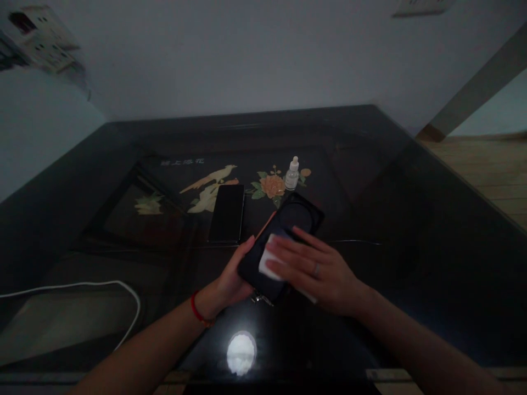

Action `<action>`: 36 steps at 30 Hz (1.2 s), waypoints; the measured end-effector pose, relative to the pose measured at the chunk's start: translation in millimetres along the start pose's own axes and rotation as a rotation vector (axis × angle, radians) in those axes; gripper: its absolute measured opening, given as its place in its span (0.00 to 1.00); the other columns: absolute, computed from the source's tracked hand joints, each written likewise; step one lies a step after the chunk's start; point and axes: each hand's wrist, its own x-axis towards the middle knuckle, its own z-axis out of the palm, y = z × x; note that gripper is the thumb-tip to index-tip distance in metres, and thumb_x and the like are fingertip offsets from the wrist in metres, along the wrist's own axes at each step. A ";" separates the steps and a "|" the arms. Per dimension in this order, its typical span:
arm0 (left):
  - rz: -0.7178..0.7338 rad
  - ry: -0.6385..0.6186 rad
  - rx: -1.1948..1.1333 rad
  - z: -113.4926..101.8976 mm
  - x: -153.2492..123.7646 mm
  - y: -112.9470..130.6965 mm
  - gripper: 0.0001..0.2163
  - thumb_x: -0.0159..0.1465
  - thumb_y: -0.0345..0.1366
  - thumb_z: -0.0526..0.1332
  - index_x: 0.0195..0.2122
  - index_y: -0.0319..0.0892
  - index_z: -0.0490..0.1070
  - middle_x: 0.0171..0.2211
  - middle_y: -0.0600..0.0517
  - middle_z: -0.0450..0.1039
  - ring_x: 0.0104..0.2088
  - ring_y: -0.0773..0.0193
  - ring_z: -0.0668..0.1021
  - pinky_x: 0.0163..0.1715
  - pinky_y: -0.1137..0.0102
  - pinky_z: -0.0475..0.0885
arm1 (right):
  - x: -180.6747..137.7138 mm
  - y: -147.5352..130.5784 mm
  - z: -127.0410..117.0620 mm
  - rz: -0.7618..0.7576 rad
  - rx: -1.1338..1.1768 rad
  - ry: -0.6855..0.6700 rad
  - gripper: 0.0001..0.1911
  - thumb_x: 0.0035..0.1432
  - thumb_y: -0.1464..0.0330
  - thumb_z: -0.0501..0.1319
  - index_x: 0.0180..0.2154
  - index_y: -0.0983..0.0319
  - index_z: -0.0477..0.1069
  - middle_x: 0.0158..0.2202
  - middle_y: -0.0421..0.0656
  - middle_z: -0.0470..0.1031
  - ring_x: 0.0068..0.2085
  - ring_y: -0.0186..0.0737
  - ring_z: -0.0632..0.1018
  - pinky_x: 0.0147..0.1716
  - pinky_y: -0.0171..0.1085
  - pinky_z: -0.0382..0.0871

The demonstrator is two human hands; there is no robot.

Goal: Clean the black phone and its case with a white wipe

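Your left fingers grip the dark case, apparently bracing it against the white cloth your right fingers hold.

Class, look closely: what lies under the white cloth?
A dark case lies under the white cloth, with the left hand holding it. The patch covered by the cloth and the right hand cannot be seen.

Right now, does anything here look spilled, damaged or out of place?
Nothing stands out in this dim view: the bottle stands upright, the phone lies flat, and the dark case sits in the left hand.
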 end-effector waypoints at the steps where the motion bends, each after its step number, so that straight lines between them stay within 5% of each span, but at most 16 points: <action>1: 0.007 -0.007 0.023 2.2 0.3 0.3 0.20 0.61 0.49 0.57 0.45 0.39 0.74 0.34 0.48 0.80 0.34 0.58 0.80 0.40 0.65 0.70 | -2.3 6.4 -1.3 0.101 -0.035 0.040 0.19 0.64 0.74 0.51 0.55 0.65 0.65 0.56 0.50 0.70 0.60 0.44 0.66 0.60 0.51 0.59; 3: 0.011 -0.028 0.063 7.1 1.0 1.0 0.27 0.61 0.51 0.55 0.57 0.40 0.65 0.40 0.45 0.79 0.39 0.52 0.80 0.43 0.60 0.69 | -6.4 18.0 -3.7 0.295 -0.103 0.103 0.21 0.63 0.74 0.52 0.57 0.63 0.63 0.56 0.52 0.69 0.60 0.44 0.67 0.59 0.51 0.61; 5: 0.019 -0.022 0.076 9.8 1.1 1.5 0.30 0.62 0.51 0.54 0.62 0.41 0.58 0.43 0.43 0.78 0.41 0.50 0.79 0.44 0.58 0.68 | -7.1 20.4 -4.3 0.337 -0.119 0.116 0.21 0.62 0.75 0.53 0.57 0.63 0.63 0.56 0.53 0.69 0.59 0.45 0.68 0.58 0.52 0.62; 10: 0.029 0.095 0.031 3.5 0.3 2.1 0.25 0.62 0.48 0.56 0.56 0.40 0.67 0.33 0.48 0.80 0.32 0.57 0.80 0.40 0.64 0.69 | 4.0 -8.4 -1.3 -0.058 0.008 -0.011 0.16 0.63 0.76 0.52 0.52 0.67 0.68 0.53 0.48 0.73 0.60 0.42 0.67 0.60 0.51 0.59; 12: 0.026 0.099 0.008 1.9 0.2 2.7 0.24 0.61 0.48 0.56 0.55 0.39 0.68 0.35 0.48 0.80 0.32 0.58 0.80 0.39 0.65 0.69 | 5.6 -10.7 -3.1 -0.102 0.004 -0.016 0.15 0.64 0.75 0.52 0.51 0.66 0.69 0.52 0.46 0.74 0.60 0.42 0.67 0.61 0.50 0.59; 18: 0.001 -0.009 -0.030 5.6 1.0 4.3 0.28 0.59 0.52 0.57 0.57 0.42 0.65 0.48 0.44 0.76 0.44 0.48 0.78 0.39 0.59 0.71 | -3.0 18.7 -13.8 0.290 -0.203 0.160 0.19 0.62 0.76 0.54 0.55 0.62 0.65 0.53 0.52 0.72 0.57 0.44 0.70 0.59 0.52 0.61; 24: 0.041 0.114 -0.074 -3.2 0.4 4.5 0.18 0.61 0.47 0.56 0.42 0.39 0.75 0.34 0.49 0.80 0.38 0.58 0.80 0.41 0.65 0.70 | 1.7 0.5 -8.8 -0.090 0.000 0.043 0.13 0.64 0.75 0.52 0.47 0.67 0.71 0.48 0.48 0.77 0.55 0.43 0.73 0.57 0.49 0.65; 31: 0.019 -0.027 -0.047 2.2 2.1 5.5 0.27 0.62 0.53 0.52 0.54 0.37 0.68 0.52 0.41 0.73 0.46 0.50 0.77 0.42 0.60 0.70 | -11.0 30.2 -15.6 0.326 -0.153 0.217 0.20 0.60 0.77 0.53 0.53 0.62 0.68 0.51 0.49 0.74 0.54 0.43 0.74 0.57 0.51 0.64; 36: -0.047 -0.074 0.064 5.1 0.8 1.0 0.28 0.60 0.53 0.55 0.52 0.34 0.68 0.47 0.39 0.76 0.43 0.51 0.79 0.45 0.60 0.68 | -10.7 31.3 -13.6 0.286 -0.139 0.206 0.22 0.62 0.75 0.53 0.58 0.61 0.62 0.56 0.50 0.70 0.58 0.44 0.69 0.59 0.52 0.60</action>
